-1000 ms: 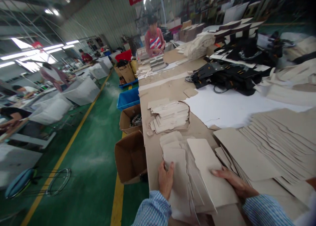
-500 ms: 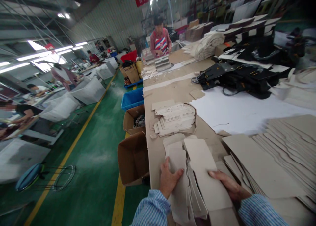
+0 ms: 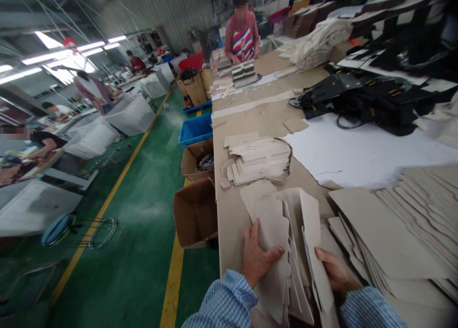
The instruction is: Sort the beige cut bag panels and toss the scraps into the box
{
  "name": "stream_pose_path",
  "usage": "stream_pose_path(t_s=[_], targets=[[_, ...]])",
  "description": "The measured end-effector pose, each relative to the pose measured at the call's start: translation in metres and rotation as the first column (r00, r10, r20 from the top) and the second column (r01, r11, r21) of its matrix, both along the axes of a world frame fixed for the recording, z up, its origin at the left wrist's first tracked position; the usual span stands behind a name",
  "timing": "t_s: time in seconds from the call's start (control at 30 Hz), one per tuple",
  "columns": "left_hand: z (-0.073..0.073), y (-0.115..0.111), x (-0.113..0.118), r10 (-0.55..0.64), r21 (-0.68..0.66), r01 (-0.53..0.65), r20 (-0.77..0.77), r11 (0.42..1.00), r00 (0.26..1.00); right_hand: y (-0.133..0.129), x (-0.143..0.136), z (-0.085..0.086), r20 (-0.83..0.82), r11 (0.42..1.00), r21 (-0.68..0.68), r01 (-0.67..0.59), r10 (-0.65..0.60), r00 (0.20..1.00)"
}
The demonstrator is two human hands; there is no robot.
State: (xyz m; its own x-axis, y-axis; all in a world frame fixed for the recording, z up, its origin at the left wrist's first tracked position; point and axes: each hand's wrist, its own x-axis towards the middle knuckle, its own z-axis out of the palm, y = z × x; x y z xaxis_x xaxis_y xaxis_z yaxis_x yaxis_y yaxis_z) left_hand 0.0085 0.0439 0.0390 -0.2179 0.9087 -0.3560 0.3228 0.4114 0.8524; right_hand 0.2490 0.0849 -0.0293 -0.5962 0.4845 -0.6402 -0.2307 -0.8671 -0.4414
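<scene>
My left hand (image 3: 259, 256) holds the left side of a loose bundle of beige sheets (image 3: 272, 232), thumb on top and fingers along the edge. My right hand (image 3: 335, 269) grips the right edge of a folded beige piece (image 3: 315, 237) that is tilted up; its lower fingers are hidden behind it. Just beyond the hands lies a stack of small cream pieces (image 3: 261, 161). To the right, large beige sheets (image 3: 390, 232) lie fanned out in an overlapping pile.
White sheet (image 3: 350, 151) and black bags (image 3: 372, 99) lie at the table's right. Open cardboard boxes (image 3: 196, 213) and a blue crate (image 3: 195, 129) stand left of the table edge. A person in a striped apron (image 3: 243, 41) stands at the far end.
The piece in my right hand has turned from lying flat to standing tilted on its edge. My left hand has shifted slightly right with its sheets. The camera view has dipped a little.
</scene>
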Motion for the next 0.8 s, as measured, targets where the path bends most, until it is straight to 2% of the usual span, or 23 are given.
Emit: stream_pose_path(t_s=[0.17,0.37,0.5,0.6,0.7,0.8], targets=[[0.0,-0.005,0.01,-0.011,0.019,0.009,0.083,1.0,0.996,-0.007,0.007,0.007,0.059,0.997,-0.017,0.074,-0.073,0.996],[-0.005,-0.003,0.021,0.094,0.011,-0.095,0.073,0.995,0.993,0.004,-0.008,0.024,0.063,0.988,-0.108,0.106,-0.099,0.993],[-0.014,0.005,0.011,0.094,0.012,-0.095,0.084,0.995,0.992,0.01,-0.007,0.032,0.137,0.99,-0.067,0.122,-0.112,0.984],[-0.025,0.013,-0.003,0.114,0.062,-0.13,0.217,0.99,0.969,0.018,-0.001,0.046,0.186,0.999,0.041,0.026,-0.033,0.982],[-0.031,0.021,-0.011,0.197,0.054,-0.224,0.308,0.973,0.931,0.033,0.001,0.062,0.312,0.981,0.174,-0.091,0.033,0.95],[-0.028,0.028,-0.012,0.288,-0.001,-0.3,0.28,0.954,0.916,0.053,0.001,0.069,0.379,0.977,0.201,-0.074,-0.008,0.925]])
